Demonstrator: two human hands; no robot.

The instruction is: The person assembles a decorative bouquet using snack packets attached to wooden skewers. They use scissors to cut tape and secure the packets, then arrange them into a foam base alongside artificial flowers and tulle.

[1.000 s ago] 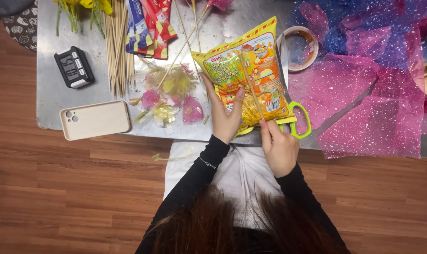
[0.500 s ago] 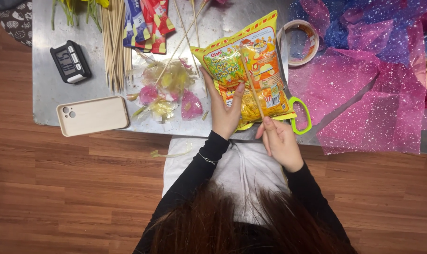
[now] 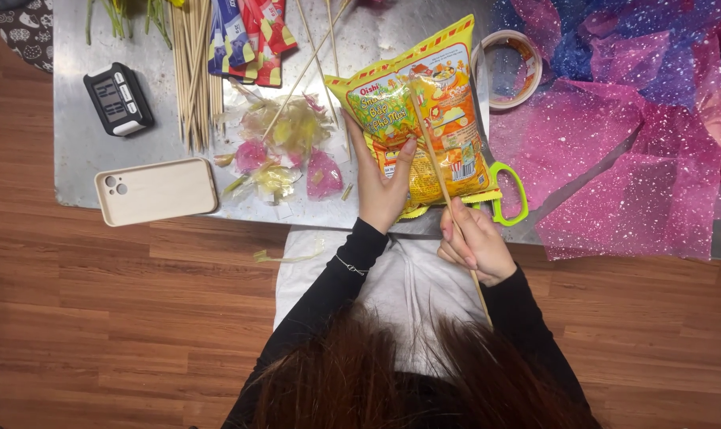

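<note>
the left hand (image 3: 383, 187) holds the yellow snack bag (image 3: 420, 111) upright at the worktop (image 3: 82, 167) edge, fingers pressed on its face. the right hand (image 3: 472, 242) pinches a wooden skewer (image 3: 432, 151) low down, its long axis running up across the bag, tip away from her.

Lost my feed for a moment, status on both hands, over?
Left hand grips yellow snack bag. Right hand holds wooden skewer against it. Green-handled scissors lie under the bag.

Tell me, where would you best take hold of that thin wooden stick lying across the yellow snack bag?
Probably its lower end, coming from the near edge of the metal table. The wooden stick runs slantwise up the yellow snack bag, and its lower stretch juts free past the bag, where the right hand grips it; the left hand steadies the bag.
</note>
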